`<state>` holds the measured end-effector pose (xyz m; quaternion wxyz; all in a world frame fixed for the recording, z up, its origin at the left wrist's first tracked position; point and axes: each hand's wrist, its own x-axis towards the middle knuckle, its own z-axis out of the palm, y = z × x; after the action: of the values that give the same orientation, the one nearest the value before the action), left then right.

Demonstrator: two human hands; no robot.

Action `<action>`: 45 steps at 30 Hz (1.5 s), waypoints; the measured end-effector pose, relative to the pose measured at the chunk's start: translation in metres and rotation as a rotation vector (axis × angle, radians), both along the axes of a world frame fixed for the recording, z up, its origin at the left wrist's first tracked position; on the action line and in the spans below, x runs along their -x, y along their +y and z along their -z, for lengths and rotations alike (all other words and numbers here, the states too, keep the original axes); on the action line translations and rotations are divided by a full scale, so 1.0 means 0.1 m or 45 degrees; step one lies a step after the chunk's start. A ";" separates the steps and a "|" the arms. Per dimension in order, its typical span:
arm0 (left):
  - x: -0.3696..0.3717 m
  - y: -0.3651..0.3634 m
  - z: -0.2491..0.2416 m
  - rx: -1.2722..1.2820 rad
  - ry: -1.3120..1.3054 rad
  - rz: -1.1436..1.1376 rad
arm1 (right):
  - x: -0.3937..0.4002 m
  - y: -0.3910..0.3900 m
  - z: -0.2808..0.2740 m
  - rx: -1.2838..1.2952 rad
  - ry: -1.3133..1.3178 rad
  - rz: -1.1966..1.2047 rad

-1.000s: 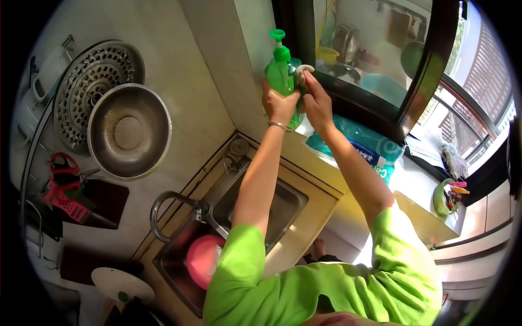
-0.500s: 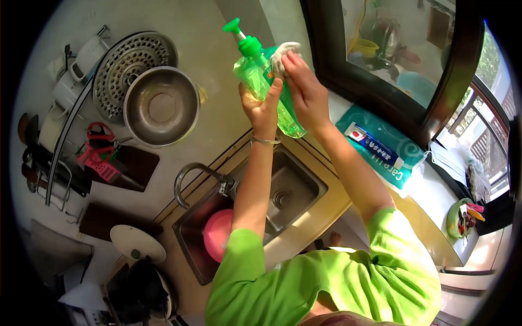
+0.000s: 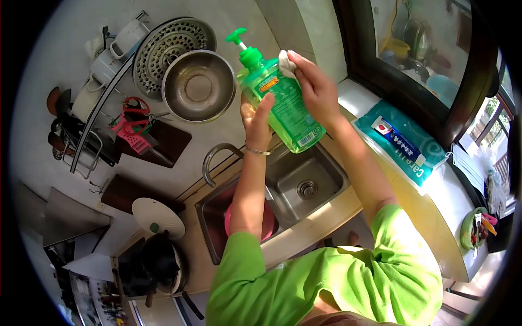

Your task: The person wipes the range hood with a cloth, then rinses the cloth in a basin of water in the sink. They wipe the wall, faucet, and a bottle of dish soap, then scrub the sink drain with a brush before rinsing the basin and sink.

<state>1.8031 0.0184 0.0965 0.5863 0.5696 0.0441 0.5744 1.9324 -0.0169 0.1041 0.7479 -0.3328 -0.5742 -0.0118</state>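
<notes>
A green pump bottle (image 3: 288,108) of clear green liquid, with a printed label, is tilted in the air above the double sink. My left hand (image 3: 256,122) grips it from the left side, thumb across the label and the other fingers hidden behind. A whitish cloth (image 3: 286,64) is pinched in my right hand (image 3: 318,87) and pressed against the bottle's upper right edge. The bottle's green pump head (image 3: 237,36) points up and to the left.
Below lies the metal sink (image 3: 337,174) with a pink basin (image 3: 269,220) and a curved faucet (image 3: 209,163). Pans (image 3: 199,87) and red scissors (image 3: 136,106) hang on the left wall. A teal package (image 3: 380,144) and a toothpaste box (image 3: 398,141) lie on the right sill.
The bottle has turned so its label faces me more fully. My right hand with the cloth has shifted slightly right and down along its edge. The whole view has shifted too.
</notes>
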 end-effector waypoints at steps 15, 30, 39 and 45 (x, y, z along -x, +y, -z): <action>0.26 0.14 0.16 -0.119 -0.210 0.306 | 0.49 -0.66 1.12 0.241 0.623 -0.344; -0.10 0.18 0.23 -0.148 -0.299 1.230 | 0.48 -0.75 1.18 0.293 1.241 -1.687; 0.06 -0.32 0.30 -0.236 0.085 0.072 | 0.34 -0.68 1.08 0.182 1.068 -0.879; -0.18 -0.52 0.47 -0.054 -0.172 -0.360 | 0.46 -0.66 1.13 0.167 0.925 -0.597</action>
<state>1.8211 -0.0340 0.0498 0.4889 0.5301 0.0721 0.6891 1.8860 -0.0830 -0.0089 0.8612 -0.2228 -0.3332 0.3125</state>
